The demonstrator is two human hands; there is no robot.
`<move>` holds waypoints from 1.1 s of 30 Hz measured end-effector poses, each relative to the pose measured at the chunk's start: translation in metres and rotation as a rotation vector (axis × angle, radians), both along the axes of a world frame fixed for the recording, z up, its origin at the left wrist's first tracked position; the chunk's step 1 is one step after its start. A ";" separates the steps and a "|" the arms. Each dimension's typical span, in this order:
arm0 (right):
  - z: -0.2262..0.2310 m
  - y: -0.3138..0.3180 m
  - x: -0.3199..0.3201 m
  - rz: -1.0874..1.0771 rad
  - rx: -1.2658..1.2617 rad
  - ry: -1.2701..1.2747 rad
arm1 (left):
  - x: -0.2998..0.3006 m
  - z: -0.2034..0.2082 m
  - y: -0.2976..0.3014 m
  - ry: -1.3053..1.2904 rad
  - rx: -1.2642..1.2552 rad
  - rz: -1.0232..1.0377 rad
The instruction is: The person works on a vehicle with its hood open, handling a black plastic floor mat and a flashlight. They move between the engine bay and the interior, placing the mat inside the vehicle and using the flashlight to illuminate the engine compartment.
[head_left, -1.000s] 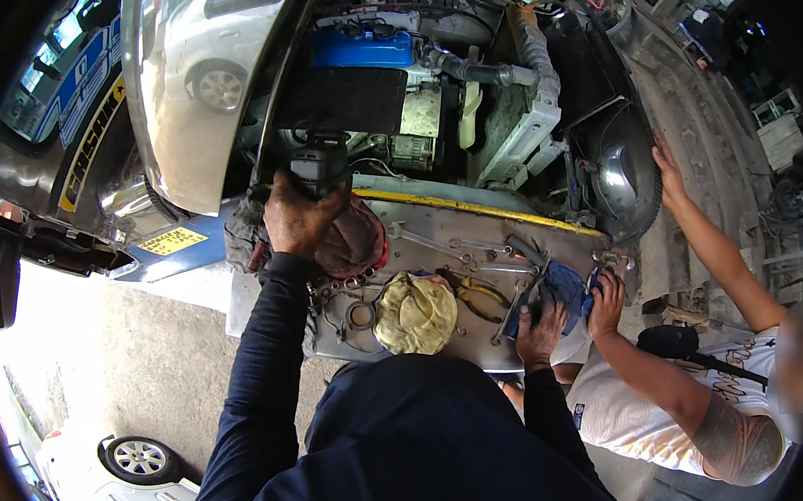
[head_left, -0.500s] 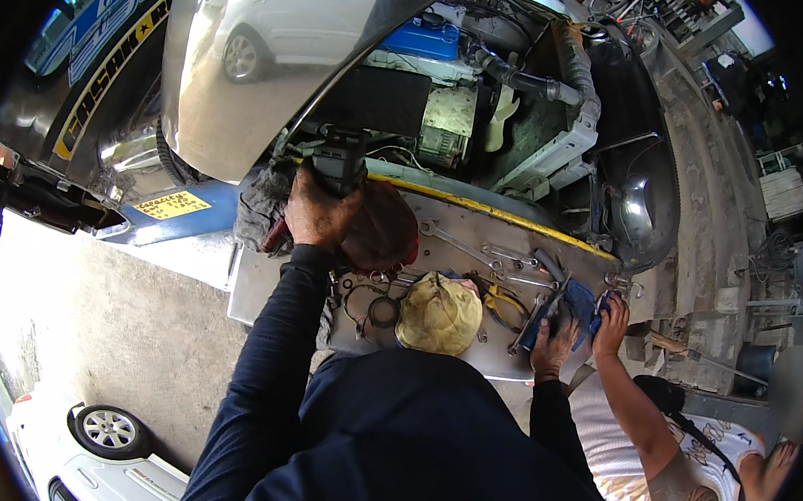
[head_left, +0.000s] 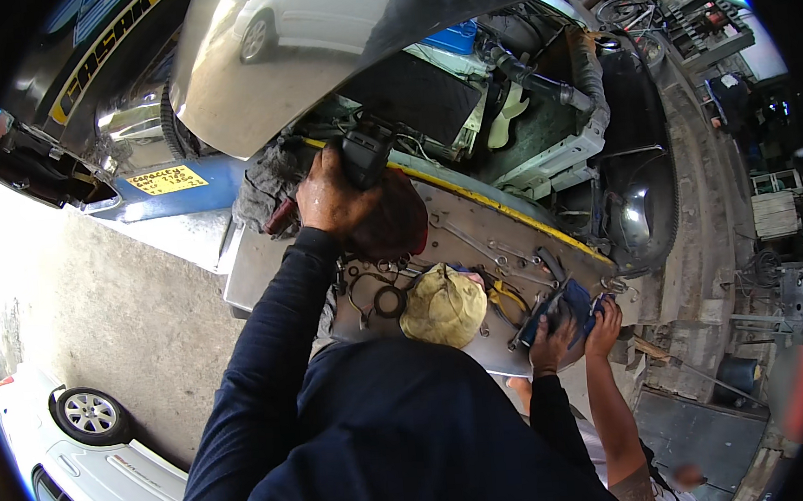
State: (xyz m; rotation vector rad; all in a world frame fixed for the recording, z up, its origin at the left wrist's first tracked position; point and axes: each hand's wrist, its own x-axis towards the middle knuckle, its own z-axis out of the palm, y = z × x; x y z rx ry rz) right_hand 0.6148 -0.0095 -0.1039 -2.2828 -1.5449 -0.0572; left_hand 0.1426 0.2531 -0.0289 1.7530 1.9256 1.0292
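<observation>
My left hand [head_left: 325,198] is closed round a black boxy tool [head_left: 364,158], which looks like a cordless tool seen from its battery end, at the open engine bay. Beneath that hand lies a dark red cloth [head_left: 395,218], with a grey rag [head_left: 262,193] beside it. At the right end of the tool-strewn surface, my right hand [head_left: 549,341] rests with fingers stretched out on a blue cloth [head_left: 573,305]. A co-worker's hand [head_left: 604,325] is close beside it, on something blue. Between my hands are a yellowish cap [head_left: 443,305] and yellow-handled pliers [head_left: 507,299].
Several wrenches [head_left: 475,238] and dark rings [head_left: 388,301] lie on the bumper surface [head_left: 263,269]. A raised hood [head_left: 269,83] overhangs the engine bay at the upper left. Wooden planks [head_left: 698,230] are at the right; a white car [head_left: 100,467] stands at the lower left.
The view has shifted, showing more of the raised hood on the right. My left hand still holds the black tool; my right hand stays on the blue cloth. The co-worker's body sits lower in view.
</observation>
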 end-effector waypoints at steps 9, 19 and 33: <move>-0.009 -0.001 0.006 -0.056 -0.040 -0.035 | 0.010 0.029 0.014 0.192 -0.111 -0.154; -0.002 0.006 -0.005 -0.017 0.075 -0.029 | 0.005 0.031 0.026 0.264 -0.090 -0.266; 0.008 0.009 -0.013 0.012 0.061 0.003 | 0.021 0.040 0.020 0.298 -0.129 -0.143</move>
